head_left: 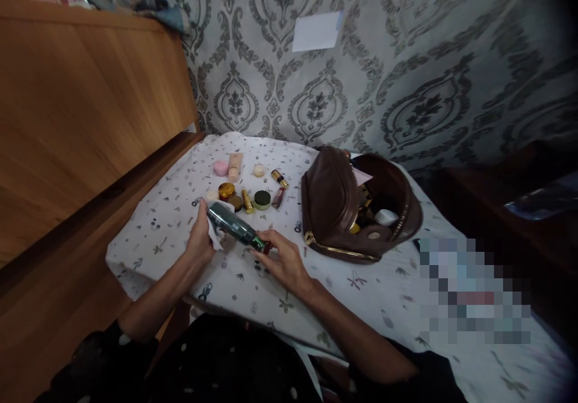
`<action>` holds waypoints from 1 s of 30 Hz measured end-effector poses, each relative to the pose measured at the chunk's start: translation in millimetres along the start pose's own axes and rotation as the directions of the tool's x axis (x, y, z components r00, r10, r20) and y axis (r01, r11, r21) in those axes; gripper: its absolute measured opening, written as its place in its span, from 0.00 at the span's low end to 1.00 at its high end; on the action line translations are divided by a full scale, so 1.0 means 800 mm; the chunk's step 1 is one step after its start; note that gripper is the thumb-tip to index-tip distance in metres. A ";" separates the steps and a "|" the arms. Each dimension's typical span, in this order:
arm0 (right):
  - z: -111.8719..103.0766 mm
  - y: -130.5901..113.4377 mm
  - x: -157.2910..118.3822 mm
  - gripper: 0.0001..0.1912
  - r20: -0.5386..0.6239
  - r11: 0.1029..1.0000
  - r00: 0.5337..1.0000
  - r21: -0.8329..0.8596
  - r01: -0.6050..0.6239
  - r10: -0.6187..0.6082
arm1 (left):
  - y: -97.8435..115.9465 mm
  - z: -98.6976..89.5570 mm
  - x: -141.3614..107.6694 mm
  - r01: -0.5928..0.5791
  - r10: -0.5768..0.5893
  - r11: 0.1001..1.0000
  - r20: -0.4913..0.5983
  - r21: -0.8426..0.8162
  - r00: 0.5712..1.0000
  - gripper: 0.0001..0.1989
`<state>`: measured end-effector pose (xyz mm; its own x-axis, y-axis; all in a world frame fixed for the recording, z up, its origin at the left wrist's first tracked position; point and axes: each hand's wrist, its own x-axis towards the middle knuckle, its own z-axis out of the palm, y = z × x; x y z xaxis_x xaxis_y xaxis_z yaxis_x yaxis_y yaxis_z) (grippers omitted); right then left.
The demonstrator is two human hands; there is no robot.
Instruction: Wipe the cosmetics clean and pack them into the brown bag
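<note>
A dark green bottle (232, 224) lies slantwise between my two hands, above the patterned white cloth. My left hand (200, 234) is closed round its left end, with a white wipe (215, 238) between palm and bottle. At the neck end, the fingers of my right hand (284, 261) pinch the bottle's top. Just beyond the bottle stand a gold-lidded jar (226, 191), a small gold tube (247, 201) and a dark green-lidded jar (262, 199). Farther back are a pink jar (221, 168) and a beige tube (235, 167).
An open brown bag (329, 204) holding several items sits right of the jars. A blurred-out rectangular patch (474, 291) covers something at the right. A wooden cabinet (90, 90) rises at the left; patterned wallpaper (316, 102) with a white card (316, 31) is behind.
</note>
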<state>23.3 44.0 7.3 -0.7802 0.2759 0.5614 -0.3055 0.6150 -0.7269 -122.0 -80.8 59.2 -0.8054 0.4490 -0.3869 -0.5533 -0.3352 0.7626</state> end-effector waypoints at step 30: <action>-0.004 -0.011 0.009 0.06 -0.079 0.926 0.943 0.230 -0.299 0.324 | -0.067 0.014 -0.035 -0.513 0.393 0.728 0.337 0.455 0.856 0.19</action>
<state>22.5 43.0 18.9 -0.7915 0.5175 0.3251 -0.1756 0.3169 -0.9321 -67.4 -66.1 34.5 -0.8349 0.5314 0.1431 0.1073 -0.0978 0.9894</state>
